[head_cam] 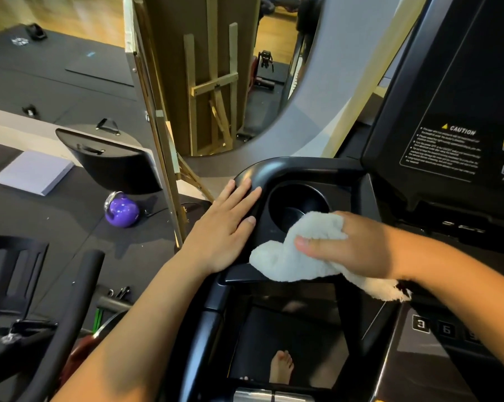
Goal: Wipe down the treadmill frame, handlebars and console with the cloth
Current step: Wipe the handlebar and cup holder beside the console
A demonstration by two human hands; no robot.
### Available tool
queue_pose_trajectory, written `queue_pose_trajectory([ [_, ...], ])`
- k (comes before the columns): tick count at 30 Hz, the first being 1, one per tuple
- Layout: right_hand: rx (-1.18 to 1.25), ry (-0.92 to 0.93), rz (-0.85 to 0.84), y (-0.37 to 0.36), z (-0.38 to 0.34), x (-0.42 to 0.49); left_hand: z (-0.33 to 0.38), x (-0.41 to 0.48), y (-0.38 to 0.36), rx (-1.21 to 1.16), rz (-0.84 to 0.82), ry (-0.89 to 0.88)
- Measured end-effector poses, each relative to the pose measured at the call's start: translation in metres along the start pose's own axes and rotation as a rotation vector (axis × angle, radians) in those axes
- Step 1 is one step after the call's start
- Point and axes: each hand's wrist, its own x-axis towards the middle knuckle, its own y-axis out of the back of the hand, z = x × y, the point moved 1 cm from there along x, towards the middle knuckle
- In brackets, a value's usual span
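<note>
Console (448, 117) is noted upper right, not yet under the cloth. Black frame corner (276, 169) is braced by the left hand (227, 227): grip wide, fingers flat, nothing held. Cup holder (298, 203) is set just beside it. White cloth (288, 265) is bunched at the holder's near rim, held in the grip of the right hand (355, 250). Judged best: cloth pressed round the rim, then swept inside, loose folds kept under the fingers

Left hand (226, 227) flat, right hand (349, 250) curled.
</note>
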Motion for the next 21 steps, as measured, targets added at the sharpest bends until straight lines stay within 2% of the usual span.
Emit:
queue_pose_trajectory([
  [2, -0.032, -0.09, -0.051, 0.01, -0.004, 0.004, -0.001, 0.0, 0.0, 0.003, -0.001, 0.002],
  [5, -0.333, -0.238, -0.158, 0.015, -0.015, 0.016, 0.0, 0.0, 0.0, 0.005, -0.006, 0.005],
  [8, -0.56, -0.197, -0.174, -0.009, -0.03, 0.029, 0.002, -0.001, 0.001, -0.008, -0.011, 0.011],
  [10, -0.463, -0.139, -0.14, -0.024, -0.037, 0.031, 0.003, -0.001, 0.001, -0.012, -0.012, 0.016],
  [12, -0.347, -0.166, -0.14, -0.019, -0.036, 0.025, 0.004, -0.001, 0.001, -0.011, -0.011, 0.016],
  [15, -0.504, -0.202, -0.271, -0.003, -0.026, 0.009, 0.005, -0.002, 0.002, -0.007, -0.014, 0.016],
  [17, -0.573, -0.232, -0.301, -0.001, -0.022, 0.005, 0.005, -0.003, 0.003, -0.006, -0.008, 0.016],
  [21, -0.634, -0.214, -0.162, -0.017, -0.02, 0.027, 0.006, -0.002, 0.003, -0.006, -0.007, 0.024],
])
